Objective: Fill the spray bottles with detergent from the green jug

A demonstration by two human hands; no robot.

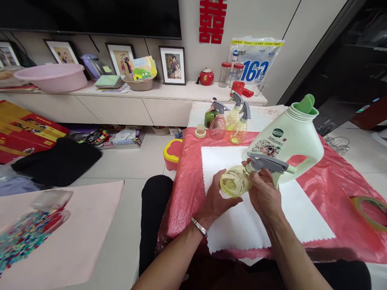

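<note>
Spray bottle (234, 181), clear yellowish, lies tipped sideways between both hands above the white cloth (242, 225): left hand (216, 199) cups its round body from below, likely to steady it, while right hand (263, 191) closes around the neck just under the grey trigger head (267, 163), a grip suited to turning that head. Directly behind stands a big pale-green jug (292, 139), uncapped with a green spout, and four more sprayers (229, 121) cluster at the far edge of the red-covered table (341, 181), well apart from the hands.
</note>
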